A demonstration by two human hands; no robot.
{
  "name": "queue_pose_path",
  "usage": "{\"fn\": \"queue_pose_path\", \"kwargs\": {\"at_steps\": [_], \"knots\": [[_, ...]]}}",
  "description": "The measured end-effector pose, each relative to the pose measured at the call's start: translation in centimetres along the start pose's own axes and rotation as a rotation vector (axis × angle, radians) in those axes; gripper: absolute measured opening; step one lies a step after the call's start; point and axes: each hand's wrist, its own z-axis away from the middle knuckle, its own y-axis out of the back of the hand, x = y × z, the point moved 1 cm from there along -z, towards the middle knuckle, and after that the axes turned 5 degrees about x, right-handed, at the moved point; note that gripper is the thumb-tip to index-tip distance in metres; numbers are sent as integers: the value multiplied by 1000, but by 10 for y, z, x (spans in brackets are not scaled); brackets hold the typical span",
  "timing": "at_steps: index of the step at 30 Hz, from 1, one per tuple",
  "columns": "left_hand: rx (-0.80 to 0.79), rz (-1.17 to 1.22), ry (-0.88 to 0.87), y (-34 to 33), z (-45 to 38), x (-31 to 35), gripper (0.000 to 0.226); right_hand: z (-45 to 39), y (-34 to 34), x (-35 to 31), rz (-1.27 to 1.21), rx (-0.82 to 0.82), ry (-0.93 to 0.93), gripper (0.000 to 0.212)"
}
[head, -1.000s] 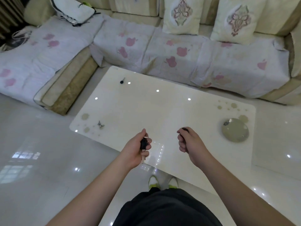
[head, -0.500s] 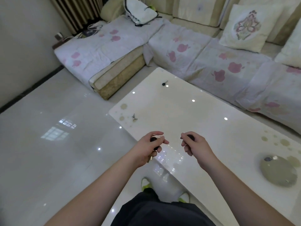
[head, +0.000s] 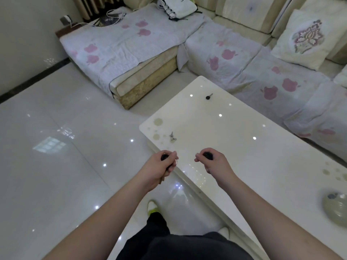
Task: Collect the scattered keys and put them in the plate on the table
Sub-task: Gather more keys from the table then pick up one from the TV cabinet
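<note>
- Two hands hover over the near corner of a glossy white tabletop (head: 244, 151).
- Left hand (head: 161, 167) is closed around a black-headed key bunch (head: 165, 157).
- Right hand (head: 213, 162) grips a black-headed key (head: 208, 155).
- Small silver key (head: 172, 136) lies near the tabletop's left corner.
- Black-headed key (head: 208, 96) lies at the far end.
- Grey plate (head: 336, 209) sits at the right edge, something dark in it.

black-headed key (head: 208, 96) far table end | small silver key (head: 172, 136) near corner | plate (head: 336, 209) right edge
</note>
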Motion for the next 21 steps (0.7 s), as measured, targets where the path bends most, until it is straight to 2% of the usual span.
{"fn": "queue_pose_path", "kwargs": {"at_steps": [5,9,14,21], "knots": [[-5,-62,39,97,-10,15,36,-23,-82,-9,-14,41,-51,19],[0,-63,56,139,-25,34,34,-37,-115,-14,-18,94,-113,14],[-45,-32,14,151,-57,61,35,-60,-126,-12,15,142,-174,22],[-135,-238,11,146,-125,105,33,-108,-133,-3,-15,216,-278,23]]}}
